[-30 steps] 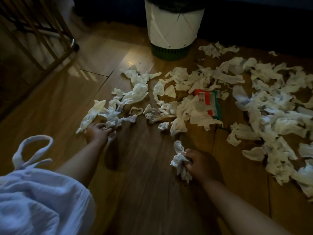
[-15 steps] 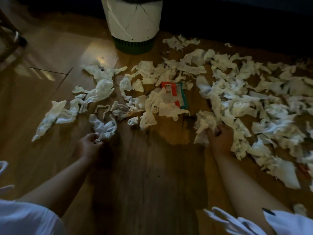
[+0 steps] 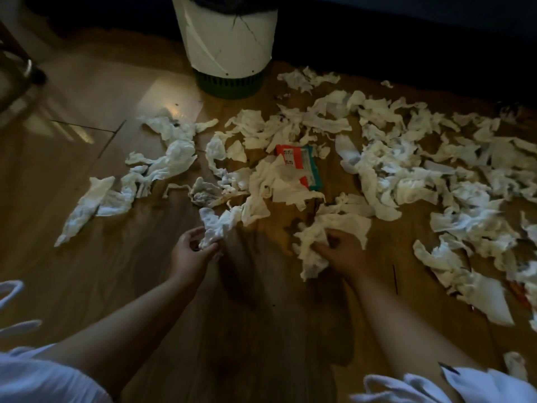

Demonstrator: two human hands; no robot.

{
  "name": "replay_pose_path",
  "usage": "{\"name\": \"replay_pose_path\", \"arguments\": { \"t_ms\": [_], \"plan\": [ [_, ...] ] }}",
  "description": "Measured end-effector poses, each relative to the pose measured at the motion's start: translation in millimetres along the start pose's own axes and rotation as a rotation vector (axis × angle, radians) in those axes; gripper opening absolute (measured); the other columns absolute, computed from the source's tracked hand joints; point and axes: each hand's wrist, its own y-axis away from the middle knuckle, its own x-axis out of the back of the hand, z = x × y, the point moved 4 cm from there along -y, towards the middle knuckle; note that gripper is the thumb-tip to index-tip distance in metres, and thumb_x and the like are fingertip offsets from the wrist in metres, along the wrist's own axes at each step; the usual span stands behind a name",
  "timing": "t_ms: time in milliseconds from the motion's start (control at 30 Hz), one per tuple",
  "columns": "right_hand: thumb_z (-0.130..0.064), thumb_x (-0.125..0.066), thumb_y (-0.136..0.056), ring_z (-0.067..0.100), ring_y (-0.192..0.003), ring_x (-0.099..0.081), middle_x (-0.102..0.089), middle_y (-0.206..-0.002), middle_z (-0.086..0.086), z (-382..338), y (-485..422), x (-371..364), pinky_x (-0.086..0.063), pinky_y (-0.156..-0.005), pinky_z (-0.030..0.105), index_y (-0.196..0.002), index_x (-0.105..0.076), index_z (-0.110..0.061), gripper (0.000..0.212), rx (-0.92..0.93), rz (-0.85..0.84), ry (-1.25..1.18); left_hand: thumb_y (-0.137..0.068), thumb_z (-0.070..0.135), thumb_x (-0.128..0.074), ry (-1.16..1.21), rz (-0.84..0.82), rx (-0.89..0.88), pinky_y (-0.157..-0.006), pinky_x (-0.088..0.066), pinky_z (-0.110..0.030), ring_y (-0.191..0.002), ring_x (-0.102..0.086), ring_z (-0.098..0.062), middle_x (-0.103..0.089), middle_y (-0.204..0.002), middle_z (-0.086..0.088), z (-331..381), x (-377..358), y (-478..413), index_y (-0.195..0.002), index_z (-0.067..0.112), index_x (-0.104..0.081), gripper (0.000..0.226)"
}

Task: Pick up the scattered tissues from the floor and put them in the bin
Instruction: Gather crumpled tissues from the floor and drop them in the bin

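Currently, both hands are held low over the wooden floor (image 3: 255,338), near each other but apart. The fingers of the left hand (image 3: 190,253) are curled and pinch a crumpled tissue (image 3: 216,225), most of which stands up above the fingertips. The fingers of the right hand (image 3: 344,253) are curled round a larger wad of tissues (image 3: 312,251), which spreads out ahead of the hand and hangs below it. Whether the wad is clear of the floor cannot be told.

The scattered tissues (image 3: 392,173) cover the floor from left of centre to the right edge and are densest on the right. None is visible inside the bin (image 3: 229,39), since its interior is out of view. The bin stands upright at top centre, beyond the hands. It has a white wall and a green base, and a few tissues lie near the base on its right side.

An orange and teal packet (image 3: 311,167) lies flat among the tissues between the bin and the hands, its near end covered by tissue. A white garment (image 3: 32,376) fills the lower left corner, and more white cloth shows at the lower right.
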Motion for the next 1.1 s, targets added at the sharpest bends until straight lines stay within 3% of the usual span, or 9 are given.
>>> {"name": "replay_pose_path", "arguments": {
  "t_ms": [133,233,433,467,533,633,767,967,1100],
  "plan": [
    [-0.017,-0.074,-0.076,0.017,-0.119,-0.05,-0.052,-0.131,0.001,-61,-5,-32,-0.046,-0.088,0.024,-0.128,-0.051,-0.023,0.057,0.217,-0.18,-0.161,-0.079,0.005,-0.069,0.062,0.086,0.013,-0.086,-0.052,-0.035,-0.111,-0.058,-0.023,-0.058,-0.125,-0.01,-4,28,-4,-0.122,0.015,-0.054,0.046],
    [-0.026,-0.077,-0.071,0.02,-0.124,-0.045,-0.04,-0.139,-0.003,-94,-26,-56,-0.044,-0.102,0.038,-0.136,-0.035,-0.033,0.078,0.285,-0.219,-0.064,-0.079,0.005,-0.069,0.127,0.103,0.048,-0.087,-0.051,-0.035,-0.111,-0.058,-0.024,-0.058,-0.124,-0.011,-9,48,-6,-0.123,0.014,-0.052,0.048],
    [-0.024,-0.081,-0.068,0.026,-0.146,-0.003,0.004,-0.158,0.008,-126,-80,-85,-0.016,-0.119,0.041,-0.148,0.006,-0.03,0.118,0.212,-0.245,0.125,-0.079,0.006,-0.069,0.16,0.159,0.048,-0.07,-0.05,-0.025,-0.11,-0.058,-0.024,-0.058,-0.122,-0.008,-18,72,-11,-0.125,0.012,-0.051,0.049],
    [-0.024,-0.081,-0.068,0.026,-0.146,-0.006,-0.001,-0.158,0.009,-127,-85,-90,-0.017,-0.118,0.038,-0.149,0.003,-0.025,0.117,0.2,-0.281,0.168,-0.08,0.007,-0.069,0.165,0.167,0.054,-0.07,-0.05,-0.025,-0.109,-0.058,-0.023,-0.058,-0.121,-0.007,-19,73,-12,-0.125,0.013,-0.051,0.049],
    [-0.026,-0.079,-0.07,0.026,-0.14,-0.027,-0.026,-0.153,0.01,-128,-83,-95,-0.027,-0.113,0.033,-0.145,-0.024,-0.016,0.094,0.217,-0.306,0.271,-0.08,0.008,-0.069,0.171,0.179,0.065,-0.07,-0.05,-0.026,-0.108,-0.059,-0.023,-0.058,-0.121,-0.007,-20,73,-14,-0.125,0.014,-0.051,0.049],
    [-0.022,-0.073,-0.077,0.026,-0.123,-0.049,-0.05,-0.136,0.009,-124,-54,-90,-0.041,-0.099,0.032,-0.131,-0.048,-0.016,0.06,0.117,-0.304,0.138,-0.08,0.008,-0.068,0.208,0.209,0.149,-0.082,-0.053,-0.037,-0.11,-0.059,-0.027,-0.058,-0.123,-0.012,-18,67,-7,-0.126,0.011,-0.049,0.05],
    [-0.024,-0.073,-0.077,0.027,-0.122,-0.05,-0.051,-0.136,0.008,-114,-14,-60,-0.04,-0.092,0.029,-0.134,-0.046,-0.015,0.063,-0.107,-0.263,-0.144,-0.073,0.02,-0.076,0.251,0.186,0.351,-0.095,-0.05,-0.048,-0.109,-0.061,-0.03,-0.059,-0.125,-0.014,-4,47,29,-0.124,0.014,-0.051,0.058],
    [-0.026,-0.074,-0.076,0.029,-0.104,-0.062,-0.061,-0.123,0.01,-156,32,4,-0.053,-0.089,0.049,-0.123,-0.055,-0.015,0.052,-0.361,-0.152,-0.474,-0.075,0.018,-0.074,0.238,0.119,0.401,-0.093,-0.051,-0.047,-0.107,-0.061,-0.029,-0.06,-0.122,-0.012,88,49,92,-0.123,0.017,-0.05,0.053],
    [-0.036,-0.077,-0.07,0.031,-0.11,-0.059,-0.054,-0.132,0.008,-221,57,56,-0.055,-0.086,0.047,-0.136,-0.044,-0.015,0.076,-0.44,-0.115,-0.541,-0.079,0.013,-0.07,0.235,0.086,0.375,-0.087,-0.053,-0.04,-0.106,-0.061,-0.027,-0.06,-0.119,-0.011,181,73,120,-0.124,0.014,-0.049,0.05]
  ]
}}
